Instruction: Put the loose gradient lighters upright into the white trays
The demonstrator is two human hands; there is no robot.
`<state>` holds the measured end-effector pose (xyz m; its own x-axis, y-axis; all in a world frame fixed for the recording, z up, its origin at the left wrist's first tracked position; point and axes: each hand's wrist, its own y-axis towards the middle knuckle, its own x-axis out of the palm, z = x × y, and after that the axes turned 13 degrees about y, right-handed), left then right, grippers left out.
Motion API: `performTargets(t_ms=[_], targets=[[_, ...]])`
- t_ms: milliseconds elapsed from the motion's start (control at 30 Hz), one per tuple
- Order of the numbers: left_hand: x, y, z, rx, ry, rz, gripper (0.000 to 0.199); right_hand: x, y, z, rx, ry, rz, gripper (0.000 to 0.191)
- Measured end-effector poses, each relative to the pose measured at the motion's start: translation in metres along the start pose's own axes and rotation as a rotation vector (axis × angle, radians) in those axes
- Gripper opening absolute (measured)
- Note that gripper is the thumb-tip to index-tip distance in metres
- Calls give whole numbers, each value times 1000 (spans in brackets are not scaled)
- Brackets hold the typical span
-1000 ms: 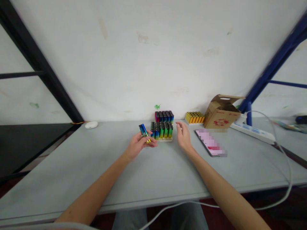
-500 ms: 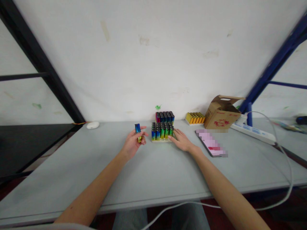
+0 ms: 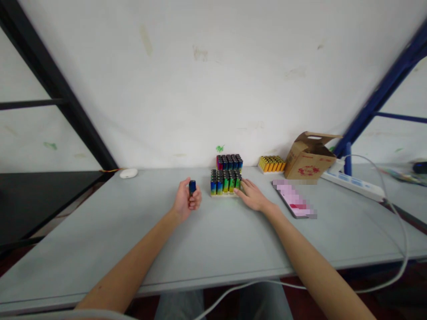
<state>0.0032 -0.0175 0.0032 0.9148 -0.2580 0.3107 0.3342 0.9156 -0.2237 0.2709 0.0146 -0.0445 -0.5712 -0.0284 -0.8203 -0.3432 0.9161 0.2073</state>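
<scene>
My left hand (image 3: 187, 200) is wrapped round a dark blue lighter or battery-like cylinder (image 3: 192, 186), raised over the grey table left of the front block. That block (image 3: 226, 183) is a pale tray of upright blue, green and yellow cylinders with dark tops. Against its right side rests my right hand (image 3: 251, 194), fingers spread, thumb at the front corner. Just behind stands a second group of dark blue cylinders (image 3: 230, 162), with a red one at its left end.
Yellow cylinders (image 3: 271, 164) in a white tray stand at the back right, beside an open cardboard box (image 3: 308, 160). Nearby are a phone (image 3: 293, 200), a power strip (image 3: 355, 186) and a white cable (image 3: 405, 240). A white case (image 3: 128, 173) lies back left.
The fingers of my left hand have closed round the cylinder, which now stands more upright, with its yellow end hidden. My right hand has barely moved.
</scene>
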Motion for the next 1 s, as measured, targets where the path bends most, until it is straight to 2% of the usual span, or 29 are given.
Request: performTargets(t_ms=[167, 533, 1000], targets=[[-2, 1, 0, 25, 25, 23, 50, 0, 0, -1, 8, 2, 11, 70], [2, 4, -1, 130, 67, 155, 44, 2, -1, -1, -20, 54, 43, 64], [2, 0, -5, 156, 46, 76, 42, -1, 0, -6, -37, 15, 22, 59]])
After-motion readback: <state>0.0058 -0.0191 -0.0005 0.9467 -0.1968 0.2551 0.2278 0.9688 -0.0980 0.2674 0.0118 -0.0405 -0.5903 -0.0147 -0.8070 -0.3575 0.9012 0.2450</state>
